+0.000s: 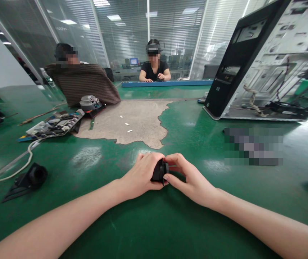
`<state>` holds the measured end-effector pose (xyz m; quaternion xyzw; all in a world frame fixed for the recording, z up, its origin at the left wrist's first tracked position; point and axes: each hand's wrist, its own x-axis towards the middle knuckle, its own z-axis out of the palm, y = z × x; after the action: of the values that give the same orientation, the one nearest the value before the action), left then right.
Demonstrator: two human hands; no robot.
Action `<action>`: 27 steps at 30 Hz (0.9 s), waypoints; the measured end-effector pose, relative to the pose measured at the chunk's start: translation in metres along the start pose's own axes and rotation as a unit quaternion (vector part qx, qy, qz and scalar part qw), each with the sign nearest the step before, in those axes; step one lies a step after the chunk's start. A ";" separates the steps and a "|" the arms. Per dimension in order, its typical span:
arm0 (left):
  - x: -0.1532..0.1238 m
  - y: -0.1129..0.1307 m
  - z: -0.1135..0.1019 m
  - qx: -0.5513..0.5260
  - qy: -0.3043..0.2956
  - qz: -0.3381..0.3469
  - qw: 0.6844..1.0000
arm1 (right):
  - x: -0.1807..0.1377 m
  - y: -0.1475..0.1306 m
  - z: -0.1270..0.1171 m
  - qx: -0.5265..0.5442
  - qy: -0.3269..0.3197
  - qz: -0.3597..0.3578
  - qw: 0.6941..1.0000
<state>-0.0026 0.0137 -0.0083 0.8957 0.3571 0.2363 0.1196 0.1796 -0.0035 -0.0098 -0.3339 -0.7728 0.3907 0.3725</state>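
Observation:
A small black plastic part [159, 171] rests low over the green table [154, 223], held between both of my hands. My left hand [141, 175] wraps round its left side with curled fingers. My right hand [188, 178] pinches its right side with thumb and fingers. Much of the part is hidden by my fingers.
An open computer case [267, 61] lies at the right. A circuit board [54, 125] and a fan part [90, 103] sit at the left, with a black duct piece [30, 178] and a white cable [21, 162] nearer. Two people sit at the far side.

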 end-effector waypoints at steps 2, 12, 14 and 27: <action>0.000 0.000 -0.001 -0.001 -0.002 -0.002 1.000 | -0.002 -0.002 -0.001 -0.011 -0.020 0.004 1.000; 0.000 0.000 -0.001 -0.001 0.003 -0.001 1.000 | -0.002 -0.001 -0.003 -0.115 0.035 -0.077 0.990; 0.000 0.000 0.000 -0.001 0.002 -0.001 1.000 | 0.000 0.000 -0.001 -0.081 0.036 -0.049 0.995; 0.001 0.000 0.001 0.001 -0.005 -0.002 1.000 | -0.004 -0.001 -0.005 -0.124 0.019 -0.097 0.987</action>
<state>-0.0020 0.0145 -0.0089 0.8962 0.3589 0.2309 0.1211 0.1859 -0.0056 -0.0077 -0.3085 -0.8368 0.2475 0.3786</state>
